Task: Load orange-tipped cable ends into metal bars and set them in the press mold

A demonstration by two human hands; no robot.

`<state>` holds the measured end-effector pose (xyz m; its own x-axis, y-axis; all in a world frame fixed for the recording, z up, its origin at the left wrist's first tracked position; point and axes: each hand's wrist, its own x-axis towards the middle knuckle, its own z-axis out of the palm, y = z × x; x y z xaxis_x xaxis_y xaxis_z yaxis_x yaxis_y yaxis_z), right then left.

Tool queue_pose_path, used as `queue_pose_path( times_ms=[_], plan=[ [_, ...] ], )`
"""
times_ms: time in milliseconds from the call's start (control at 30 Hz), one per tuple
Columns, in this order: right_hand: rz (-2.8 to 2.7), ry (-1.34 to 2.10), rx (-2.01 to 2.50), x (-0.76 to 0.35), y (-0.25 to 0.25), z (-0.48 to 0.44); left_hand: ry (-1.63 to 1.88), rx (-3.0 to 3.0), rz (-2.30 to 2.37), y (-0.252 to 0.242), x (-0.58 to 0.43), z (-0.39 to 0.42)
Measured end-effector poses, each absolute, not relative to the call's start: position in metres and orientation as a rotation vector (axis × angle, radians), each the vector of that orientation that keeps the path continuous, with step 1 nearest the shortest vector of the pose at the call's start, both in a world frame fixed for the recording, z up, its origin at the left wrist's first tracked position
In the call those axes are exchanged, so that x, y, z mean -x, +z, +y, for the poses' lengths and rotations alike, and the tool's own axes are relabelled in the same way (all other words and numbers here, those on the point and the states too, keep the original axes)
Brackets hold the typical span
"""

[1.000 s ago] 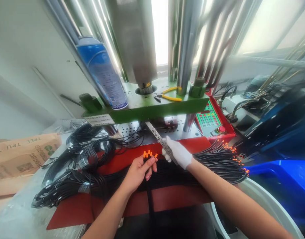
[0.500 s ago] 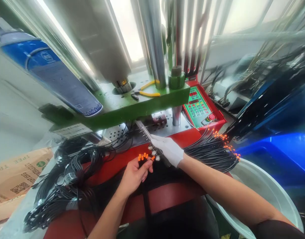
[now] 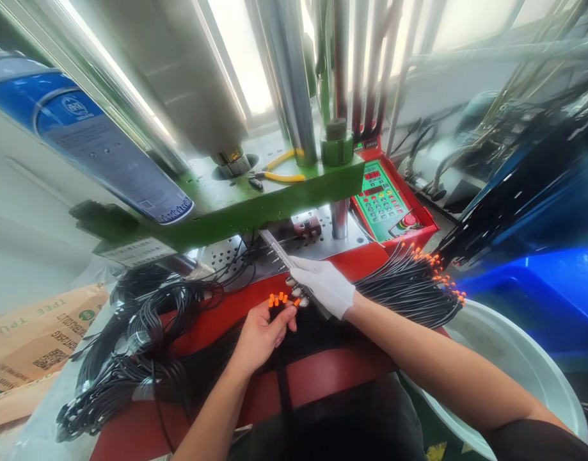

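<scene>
My bare left hand is closed around a small bunch of black cables whose orange tips stick up above my fingers. My right hand, in a white glove, grips a long metal bar that slants up toward the press bed. The two hands sit close together over the red work surface. The cable bunch runs down from my left hand toward me.
A green press plate with steel columns stands just behind, carrying a blue spray can and yellow-handled pliers. Coiled black cables lie left, an orange-tipped cable bundle right. A keypad panel, white bin and cardboard box surround.
The view swung left and tilted between the earliest frame and now. My hands stay together, the left still holding the orange-tipped cables and the right still on the metal bar.
</scene>
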<state>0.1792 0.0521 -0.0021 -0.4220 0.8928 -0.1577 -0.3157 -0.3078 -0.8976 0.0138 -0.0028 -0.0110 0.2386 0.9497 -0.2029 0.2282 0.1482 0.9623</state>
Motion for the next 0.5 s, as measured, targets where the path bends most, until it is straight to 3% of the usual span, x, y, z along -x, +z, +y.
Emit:
queue_pose_path(
  times_ms=[500],
  plan=[
    [-1.177,1.707,0.995,-0.1769,-0.0039,0.0501,0.725,-1.572,1.456,-0.0058,-0.0195,-0.0064]
  ],
)
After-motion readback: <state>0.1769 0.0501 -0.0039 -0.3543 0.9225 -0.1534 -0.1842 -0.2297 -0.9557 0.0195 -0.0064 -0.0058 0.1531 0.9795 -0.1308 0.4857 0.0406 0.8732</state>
